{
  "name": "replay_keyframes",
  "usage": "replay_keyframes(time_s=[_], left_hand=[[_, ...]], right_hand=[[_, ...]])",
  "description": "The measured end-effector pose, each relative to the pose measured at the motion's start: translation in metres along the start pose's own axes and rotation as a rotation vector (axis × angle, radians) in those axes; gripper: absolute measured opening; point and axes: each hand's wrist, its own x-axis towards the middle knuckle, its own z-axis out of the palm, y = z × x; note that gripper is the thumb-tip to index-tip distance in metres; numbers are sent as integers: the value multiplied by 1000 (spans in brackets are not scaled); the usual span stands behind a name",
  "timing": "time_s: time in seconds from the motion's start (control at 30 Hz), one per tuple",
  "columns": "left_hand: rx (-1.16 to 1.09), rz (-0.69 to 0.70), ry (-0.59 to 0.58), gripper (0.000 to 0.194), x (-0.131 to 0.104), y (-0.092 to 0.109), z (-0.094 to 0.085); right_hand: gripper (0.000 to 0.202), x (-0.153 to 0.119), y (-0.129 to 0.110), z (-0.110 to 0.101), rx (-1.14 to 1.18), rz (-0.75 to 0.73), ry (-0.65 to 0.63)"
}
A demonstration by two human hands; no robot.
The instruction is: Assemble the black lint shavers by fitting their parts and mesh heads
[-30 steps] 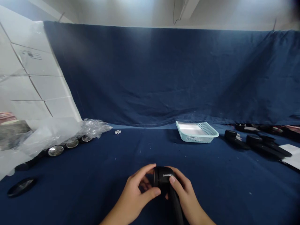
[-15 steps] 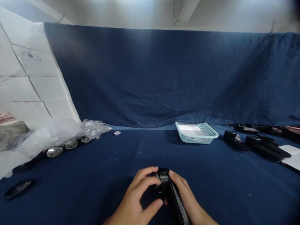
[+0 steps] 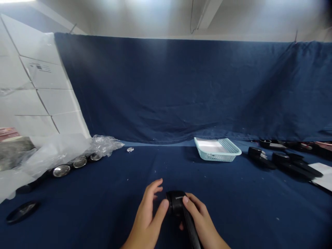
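A black long-handled device with a round head (image 3: 176, 203) is held low in front of me, its handle running down toward the bottom edge. My right hand (image 3: 201, 216) wraps around it just below the head, with the thumb on top. Small pale lettering shows on the head, too small to read. On the other side, my left hand (image 3: 149, 216) is open, fingers spread and thumb tip close to the head's left end; whether it touches cannot be made out.
A light blue basket (image 3: 220, 158) with a white sheet inside stands at the back. Black devices (image 3: 260, 158) lie at right beside white paper (image 3: 324, 175). At left are clear plastic wrap (image 3: 105, 144), round glassy-faced black items (image 3: 61, 170), a black ring-like piece (image 3: 22, 212) and white boxes (image 3: 46, 74).
My left hand has let go of the head and moved slightly left, opening. My right hand has turned the device so its lettered side faces up. The view has tilted slightly up.
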Motion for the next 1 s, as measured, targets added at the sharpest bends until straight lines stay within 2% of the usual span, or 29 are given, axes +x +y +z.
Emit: replay_keyframes(time_s=[0.1, 0.23, 0.4, 0.6, 0.7, 0.8, 0.9, 1.0], left_hand=[[-48, -178, -64, 40, 6, 2, 1], [-76, -257, -174, 44, 11, 9, 1], [-92, -103, -186, 33, 10, 10, -3], [66, 134, -128, 46, 4, 11, -7], [98, 195, -140, 46, 2, 10, -8], [70, 115, -146, 47, 2, 7, -6], [-3, -63, -108, 43, 5, 2, -2], [-88, -218, -153, 43, 11, -5, 2]], right_hand=[[67, 0, -1, 1, -31, -38, -31], [65, 1, 0, 0, -56, -60, -53], [67, 3, 5, -2, -31, -14, -16], [67, -2, -6, -1, 64, 25, 11], [67, -5, -12, 0, 83, 28, -1], [68, -4, -11, 1, 58, 35, 8], [67, -1, -5, 1, 19, 20, 7], [64, 3, 3, 0, -25, -23, -40]])
